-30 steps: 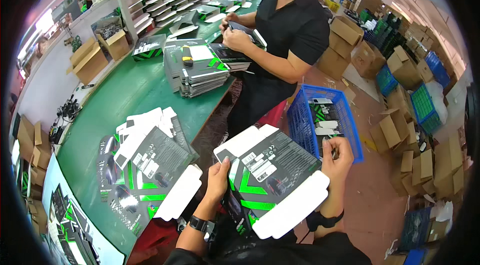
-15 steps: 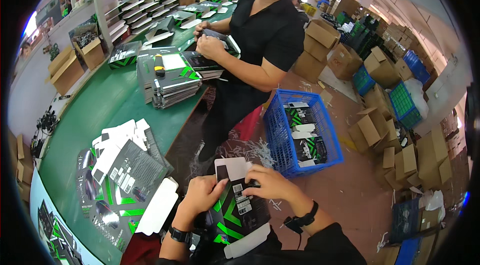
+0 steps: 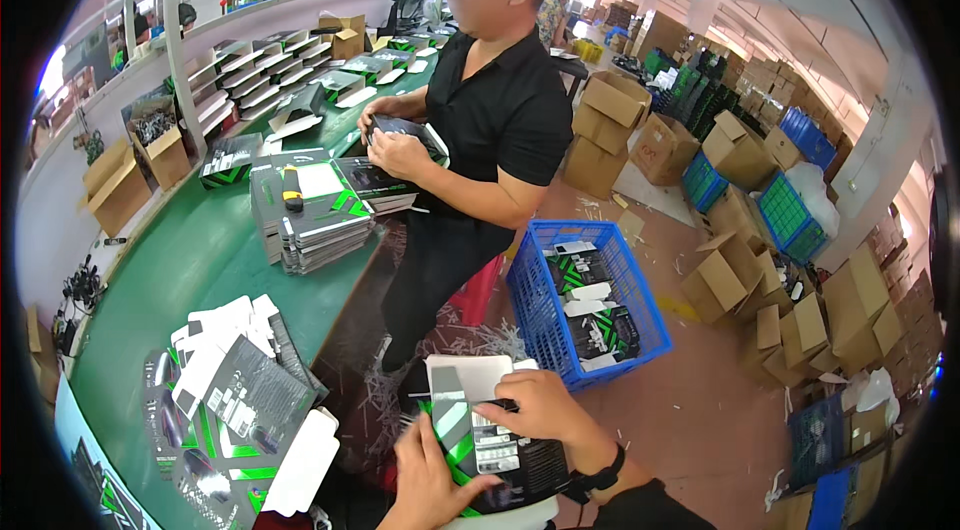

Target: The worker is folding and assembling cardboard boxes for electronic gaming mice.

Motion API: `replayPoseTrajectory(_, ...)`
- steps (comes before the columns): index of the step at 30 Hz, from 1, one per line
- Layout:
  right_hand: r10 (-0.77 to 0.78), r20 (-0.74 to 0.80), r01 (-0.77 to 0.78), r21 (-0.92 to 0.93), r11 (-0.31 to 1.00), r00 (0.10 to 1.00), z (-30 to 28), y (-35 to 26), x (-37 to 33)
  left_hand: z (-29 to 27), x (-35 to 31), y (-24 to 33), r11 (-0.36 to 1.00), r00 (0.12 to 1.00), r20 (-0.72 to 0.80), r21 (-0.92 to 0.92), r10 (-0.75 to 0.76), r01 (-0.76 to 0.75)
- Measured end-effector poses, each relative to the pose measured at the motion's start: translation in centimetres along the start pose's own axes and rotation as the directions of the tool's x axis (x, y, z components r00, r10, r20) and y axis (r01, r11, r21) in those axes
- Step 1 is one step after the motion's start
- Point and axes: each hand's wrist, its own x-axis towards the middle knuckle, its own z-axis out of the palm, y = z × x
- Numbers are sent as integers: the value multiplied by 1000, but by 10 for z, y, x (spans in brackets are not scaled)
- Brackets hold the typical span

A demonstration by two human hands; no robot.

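Observation:
A flat printed carton (image 3: 540, 468), black with green stripes, a pale label and white flaps, lies tilted in front of me. My left hand (image 3: 432, 478) holds it at its left side, thumb spread across the printed face and a finger along the edge. Over the upper part is my right hand (image 3: 545, 412), fingers closed on a small black object (image 3: 505, 405) whose kind I cannot make out. To the left, loose flat cartons (image 3: 258, 395) and white flaps lie piled on the green table (image 3: 220, 250).
A co-worker (image 3: 500, 110) beside the table handles a dark box. Near them stands a stack of flat cartons (image 3: 325, 240) with a yellow-black cutter (image 3: 291, 188) on top. A blue crate (image 3: 525, 295) holds folded boxes. Brown cardboard boxes (image 3: 725, 275) stand at the right; paper scraps litter the floor.
My view has tilted up. My left hand has shifted down the carton's side, its thumb now spread across the face. The right hand remains near the top with the black object.

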Motion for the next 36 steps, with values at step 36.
replayPoseTrajectory(36,245,495,-461,868,-184,834,133,44,-43,37,-11,-84,-10,721,443,-855,-532,518)
